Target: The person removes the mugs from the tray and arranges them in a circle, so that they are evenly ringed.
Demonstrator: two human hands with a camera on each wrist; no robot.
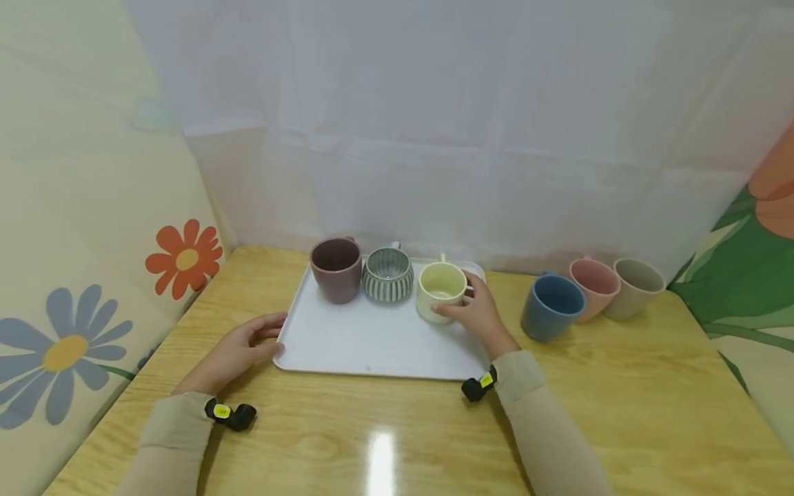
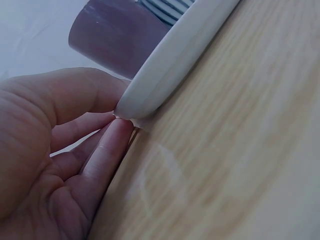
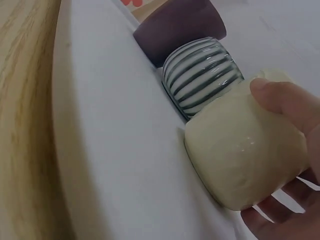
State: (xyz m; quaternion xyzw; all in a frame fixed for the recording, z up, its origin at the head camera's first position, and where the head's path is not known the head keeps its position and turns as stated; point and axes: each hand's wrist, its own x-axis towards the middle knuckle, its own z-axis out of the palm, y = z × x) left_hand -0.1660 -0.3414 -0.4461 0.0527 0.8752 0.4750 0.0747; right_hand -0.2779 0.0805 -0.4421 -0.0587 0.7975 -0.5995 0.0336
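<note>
A pale yellow mug (image 1: 440,293) stands at the right part of the white tray (image 1: 366,344). My right hand (image 1: 477,310) grips this mug from its right side, thumb on the near wall and fingers round the far side. My left hand (image 1: 238,348) holds the left rim of the tray; in the left wrist view, thumb and fingertips meet at its edge, with a fingertip at the underside. Left of the yellow mug, a grey-and-white striped cup (image 1: 388,277) and a dark mauve mug (image 1: 337,270) stand side by side along the back of the tray.
Right of the tray, a blue mug (image 1: 553,308), a pink mug (image 1: 594,286) and a beige mug (image 1: 633,288) stand close together on the wooden table (image 1: 310,434). White cloth (image 1: 397,138) hangs behind, with flower-patterned cloth at both sides.
</note>
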